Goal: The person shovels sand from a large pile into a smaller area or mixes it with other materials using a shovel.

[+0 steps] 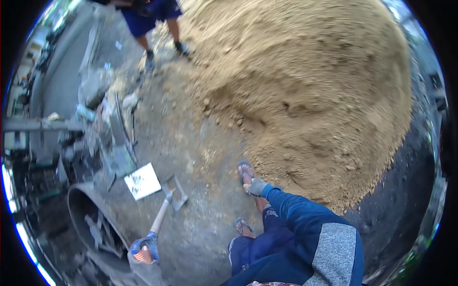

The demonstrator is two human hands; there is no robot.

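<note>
My right hand point(257, 186), in a grey glove, reaches out from a blue sleeve point(298, 205). From this view it overlaps my lower leg, just beside a sandalled foot point(245, 170). Its fingers are too small and blurred to make out, and nothing shows clearly in them. My left hand is out of view. On the left, apart from my right hand, is a shovel point(162, 214) with a pale shaft and a blue handle; its blade end is on the ground.
A large sand pile point(315, 95) rises on the right. Another person point(152, 21) stands beside it at the top. A white sheet point(142, 181) lies by the shovel's blade. To the left are a big round drum or pipe point(83, 200), a curved metal piece point(121, 126) and assorted scrap.
</note>
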